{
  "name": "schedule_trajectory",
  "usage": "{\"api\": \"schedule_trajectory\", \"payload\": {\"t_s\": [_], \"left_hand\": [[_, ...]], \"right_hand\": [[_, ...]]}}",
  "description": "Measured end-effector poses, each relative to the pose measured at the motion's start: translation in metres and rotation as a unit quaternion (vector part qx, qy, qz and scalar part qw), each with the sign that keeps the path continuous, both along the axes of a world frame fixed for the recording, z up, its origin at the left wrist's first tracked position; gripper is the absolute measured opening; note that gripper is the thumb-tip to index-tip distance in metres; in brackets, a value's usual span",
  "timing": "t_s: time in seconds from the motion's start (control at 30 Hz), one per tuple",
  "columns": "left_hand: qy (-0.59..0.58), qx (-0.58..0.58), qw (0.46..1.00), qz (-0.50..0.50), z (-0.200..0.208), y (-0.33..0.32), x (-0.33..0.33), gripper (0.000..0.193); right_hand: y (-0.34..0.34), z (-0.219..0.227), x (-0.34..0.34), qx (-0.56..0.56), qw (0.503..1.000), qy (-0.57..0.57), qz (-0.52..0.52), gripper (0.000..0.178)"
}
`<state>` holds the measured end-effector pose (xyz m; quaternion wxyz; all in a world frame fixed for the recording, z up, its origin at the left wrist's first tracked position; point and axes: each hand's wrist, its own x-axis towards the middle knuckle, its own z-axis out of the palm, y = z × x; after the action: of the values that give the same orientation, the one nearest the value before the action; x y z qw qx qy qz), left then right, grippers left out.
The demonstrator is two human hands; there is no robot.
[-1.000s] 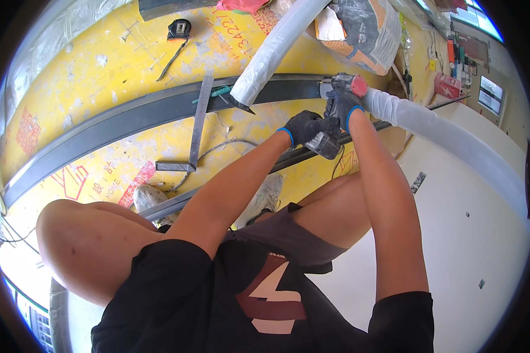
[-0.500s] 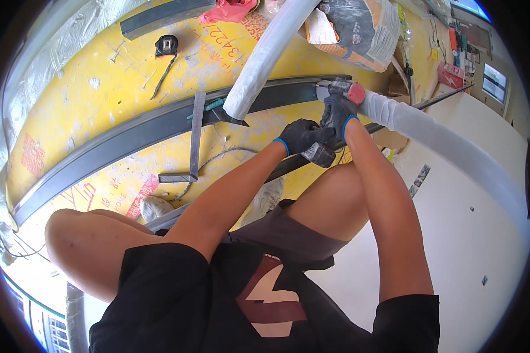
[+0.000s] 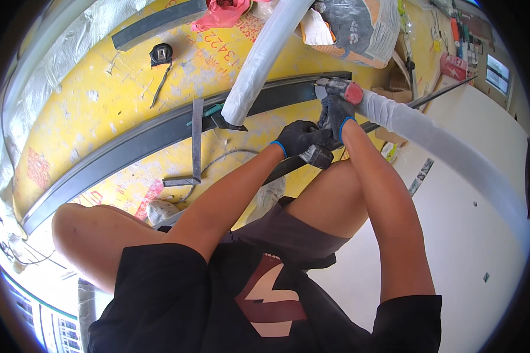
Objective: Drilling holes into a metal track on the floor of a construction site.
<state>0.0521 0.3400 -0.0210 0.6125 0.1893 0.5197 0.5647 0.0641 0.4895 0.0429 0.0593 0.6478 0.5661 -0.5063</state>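
My right hand [image 3: 335, 113], in a dark glove with a blue cuff, is wrapped round the handle of a cordless drill [image 3: 352, 92] with a red rear end. The drill's front points left, at the right part of a long dark metal channel [image 3: 159, 130]; whether its tip touches the metal I cannot tell. My left hand [image 3: 302, 137], gloved alike, is closed against the lower handle, just above the battery; its fingertips are partly hidden. Left of the hands, an L-shaped metal square [image 3: 196, 141] lies across the channel, beside a teal-handled tool [image 3: 213, 110].
A plastic-wrapped tube [image 3: 259, 70] slants over the channel. Another wrapped tube [image 3: 430, 126] runs off right from the drill. A tape measure [image 3: 161, 54], a short dark metal piece [image 3: 159, 23] and a large bag [image 3: 356, 29] lie on the yellow board [image 3: 100, 106] beyond.
The view has shifted slightly, moving the tape measure and channel a little in the picture. Both hands keep nearly the same place on the drill.
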Motion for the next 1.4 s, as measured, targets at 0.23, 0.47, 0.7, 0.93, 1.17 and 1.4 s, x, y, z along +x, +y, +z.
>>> {"api": "schedule_trajectory", "payload": {"t_s": [0.23,0.47,0.7,0.93,1.17,1.4], "left_hand": [[-0.001,-0.002,1.000,-0.013,0.003,0.004,0.000,0.066],[0.005,0.007,1.000,-0.008,0.008,0.006,0.000,0.066],[0.026,0.007,1.000,0.002,-0.002,0.001,0.000,0.064],[0.001,-0.003,1.000,-0.005,0.000,0.002,0.001,0.062],[0.008,0.007,1.000,-0.003,0.002,0.003,0.003,0.063],[-0.020,0.017,1.000,0.002,0.001,0.009,0.006,0.060]], "right_hand": [[0.008,0.002,0.002,-0.022,0.999,-0.024,-0.014,0.028],[0.030,-0.017,0.025,0.074,0.984,-0.068,0.146,0.026],[0.005,-0.001,0.001,-0.041,0.998,-0.017,-0.054,0.024],[0.000,0.002,0.004,0.008,1.000,-0.022,-0.002,0.023],[0.022,-0.013,0.019,0.015,0.982,-0.105,0.159,0.021],[0.035,-0.024,0.035,0.132,0.926,-0.116,0.334,0.020]]}}
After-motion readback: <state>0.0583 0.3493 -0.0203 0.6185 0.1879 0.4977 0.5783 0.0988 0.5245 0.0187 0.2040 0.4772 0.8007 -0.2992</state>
